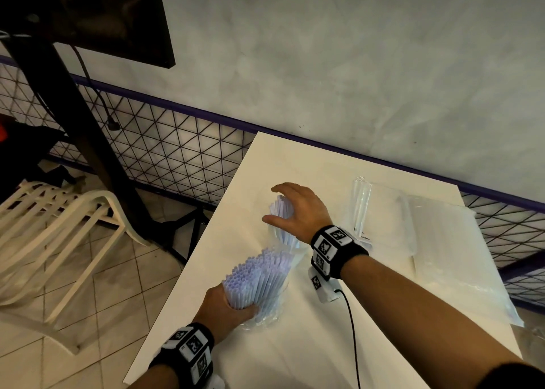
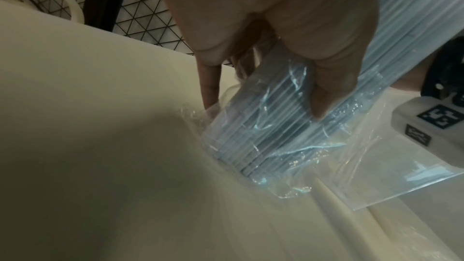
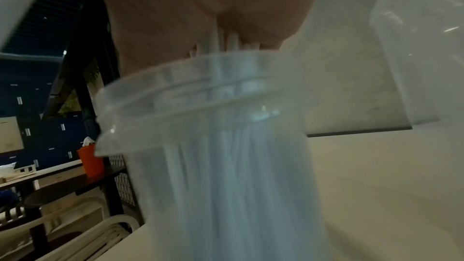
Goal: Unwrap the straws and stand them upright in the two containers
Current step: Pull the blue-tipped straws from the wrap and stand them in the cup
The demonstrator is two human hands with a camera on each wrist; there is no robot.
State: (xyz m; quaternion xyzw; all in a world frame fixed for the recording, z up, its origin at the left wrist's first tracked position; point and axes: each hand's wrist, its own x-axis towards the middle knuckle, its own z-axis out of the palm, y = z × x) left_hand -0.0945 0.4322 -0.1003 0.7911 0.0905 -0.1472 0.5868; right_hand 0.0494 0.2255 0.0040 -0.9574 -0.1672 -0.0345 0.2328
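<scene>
My left hand (image 1: 227, 309) grips a thick bundle of pale blue straws (image 1: 259, 273) that stands tilted on the white table (image 1: 295, 344). Its lower end still sits in a clear wrapper (image 2: 376, 166), and my left fingers (image 2: 334, 90) curl round the straws (image 2: 263, 126). Farther back, my right hand (image 1: 298, 208) is cupped over the tops of more straws (image 1: 281, 211). These stand upright in a clear round container (image 3: 200, 106). Fingers and thumb are spread, not clamped. A second clear container (image 1: 361, 203) stands to the right, and I cannot tell what it holds.
Clear plastic bags (image 1: 448, 241) lie along the table's right side. A black cable (image 1: 351, 329) runs from my right wrist across the table. The table's left edge drops to a tiled floor with a white chair (image 1: 59, 226) and a mesh fence (image 1: 177, 152).
</scene>
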